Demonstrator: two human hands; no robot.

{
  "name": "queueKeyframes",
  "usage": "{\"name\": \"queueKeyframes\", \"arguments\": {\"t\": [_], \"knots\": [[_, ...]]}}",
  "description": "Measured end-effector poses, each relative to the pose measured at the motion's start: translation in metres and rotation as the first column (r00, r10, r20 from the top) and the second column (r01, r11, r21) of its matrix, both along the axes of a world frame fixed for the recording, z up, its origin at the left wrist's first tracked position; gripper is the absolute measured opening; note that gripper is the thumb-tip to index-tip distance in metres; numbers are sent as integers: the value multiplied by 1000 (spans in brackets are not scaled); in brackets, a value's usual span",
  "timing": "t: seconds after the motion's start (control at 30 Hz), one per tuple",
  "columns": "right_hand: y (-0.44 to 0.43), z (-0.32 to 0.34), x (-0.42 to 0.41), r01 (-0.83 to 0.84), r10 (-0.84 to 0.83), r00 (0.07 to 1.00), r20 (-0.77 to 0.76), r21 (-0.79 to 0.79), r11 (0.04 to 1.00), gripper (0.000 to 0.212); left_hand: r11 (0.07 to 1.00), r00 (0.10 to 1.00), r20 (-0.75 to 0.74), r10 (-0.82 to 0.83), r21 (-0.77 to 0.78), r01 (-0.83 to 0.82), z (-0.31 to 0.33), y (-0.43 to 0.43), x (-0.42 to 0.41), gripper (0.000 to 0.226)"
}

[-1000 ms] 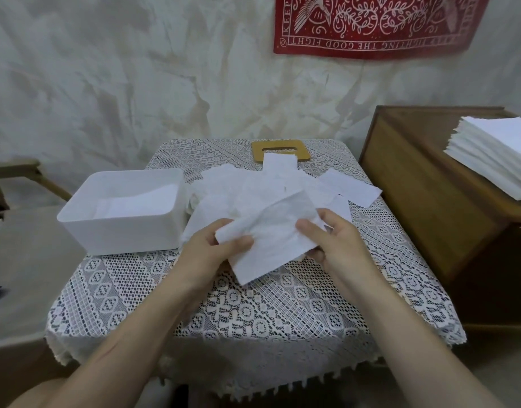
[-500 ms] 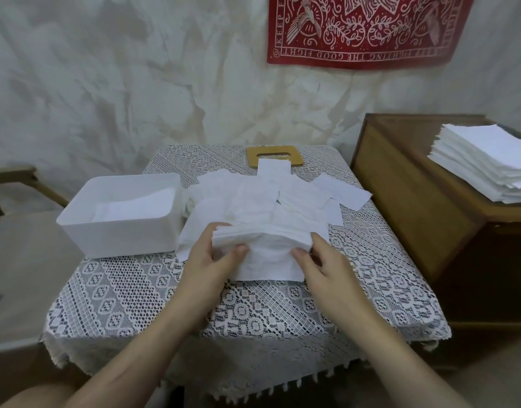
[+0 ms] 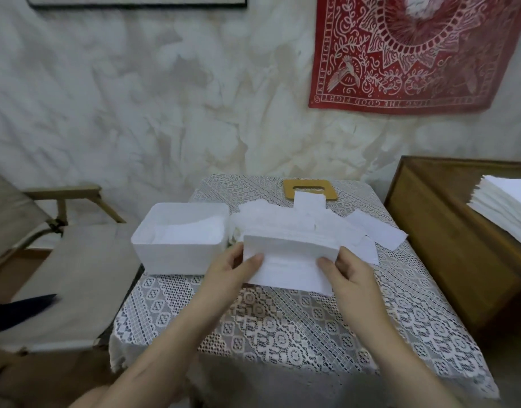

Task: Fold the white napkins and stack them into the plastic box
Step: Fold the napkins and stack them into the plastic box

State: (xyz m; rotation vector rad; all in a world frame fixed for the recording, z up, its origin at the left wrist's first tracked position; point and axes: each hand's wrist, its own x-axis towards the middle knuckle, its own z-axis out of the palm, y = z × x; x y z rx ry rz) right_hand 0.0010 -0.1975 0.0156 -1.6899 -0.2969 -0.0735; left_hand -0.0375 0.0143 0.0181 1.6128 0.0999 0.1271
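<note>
- Both grips are on it: the left hand (image 3: 227,270) pinches the left end of a white napkin (image 3: 291,269), thumb flat on the near face and fingers tucked behind.
- The right hand (image 3: 351,272) mirrors that on the right end, with the thumb in front and the fingers curled round the back.
- The napkin is stretched between the two hands, just above the counter (image 3: 282,319). Its top part is doubled over toward the person, so a fold line runs along the upper edge.
- Right behind it, at the middle of the counter, lies a loose heap of napkins (image 3: 282,219), overlapping at all angles, with a few sheets spilling off to the right.
- To the left of the heap, close by the left hand, sits the plastic box (image 3: 171,257), open-topped, with folded napkins (image 3: 191,235) lying flat inside.
- At the far edge of the counter a yellow wooden frame (image 3: 288,188) peeks out from under one sheet.
- A white lace cloth covers the whole counter.
- Off to the right, a wooden cabinet (image 3: 444,245) carries a tall, neat stack of napkins (image 3: 509,207).
- On the left stands a canvas chair (image 3: 73,275), and on the wall hangs a red patterned cloth (image 3: 415,54).
</note>
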Motion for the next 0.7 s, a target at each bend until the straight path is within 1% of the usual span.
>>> {"name": "queueKeyframes", "arguments": {"t": [0.1, 0.17, 0.23, 0.3, 0.37, 0.4, 0.47, 0.5, 0.6, 0.7], "knots": [[32, 19, 3, 18, -19, 1000, 6, 63, 998, 9, 992, 992, -11, 125, -33, -125, 17, 29, -11, 19], [57, 31, 5, -6, 8, 1000, -19, 74, 997, 6, 973, 974, -2, 225, -53, -225, 27, 52, -14, 16], [81, 39, 8, -56, 60, 996, -63, 60, 997, 9, 948, 952, -7, 307, -85, -306, 37, 76, -14, 13], [102, 42, 16, -87, 86, 994, -70, -22, 996, 14, 936, 937, -10, 349, -45, -349, 46, 98, -9, 9], [121, 44, 25, -80, 74, 996, -57, -124, 989, 26, 919, 922, 22, 388, 71, -388, 51, 120, -2, 8], [130, 45, 30, -76, 67, 996, -60, -167, 983, 34, 899, 914, 52, 403, 166, -406, 52, 131, 3, 13], [146, 46, 40, -59, 41, 996, -77, -243, 968, 44, 829, 908, 91, 409, 379, -412, 51, 149, 13, 33], [152, 45, 44, -43, 20, 996, -84, -281, 959, 44, 787, 904, 91, 418, 460, -411, 50, 155, 17, 41], [166, 40, 51, -2, -32, 996, -88, -368, 930, 40, 700, 884, 53, 465, 590, -403, 42, 171, 27, 45], [175, 35, 56, 44, -74, 996, -50, -444, 895, 38, 629, 874, 44, 485, 677, -383, 33, 183, 31, 34]]}}
